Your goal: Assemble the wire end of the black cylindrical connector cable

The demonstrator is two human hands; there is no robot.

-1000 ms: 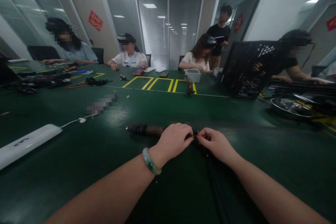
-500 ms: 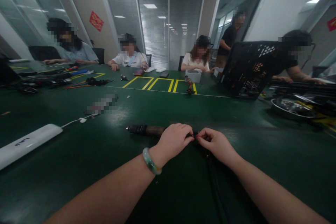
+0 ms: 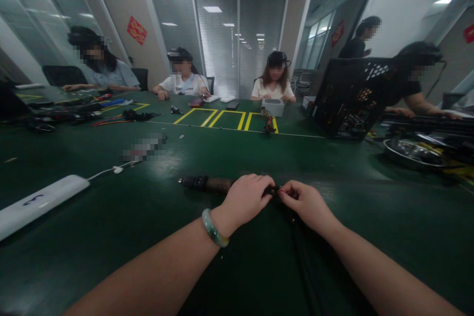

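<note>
A dark rod-like tool [image 3: 218,185] with a brown middle and a metal tip at its left end lies across the green table [image 3: 166,237]. My left hand [image 3: 249,197] is closed round its right part, a green bangle on the wrist. Just to the right, my right hand [image 3: 304,205] is pinched, thumb against fingers, close to a small dark piece at the tool's right end. What it pinches is too small to make out. From below the hands a thin dark rod or cable [image 3: 301,252] runs toward the table's near edge.
A white power strip [image 3: 44,205] lies at the left, its cord reaching a blurred object. Tangled cables [image 3: 66,111] lie behind it. Across the table stand a white box [image 3: 273,107] and a black crate [image 3: 344,103]; a metal bowl [image 3: 414,153] is at right. Several people sit around.
Both hands keep almost the same place, with a slight shift of the fingers at the tool's right end. In the background, the standing person has moved right, behind the black crate.
</note>
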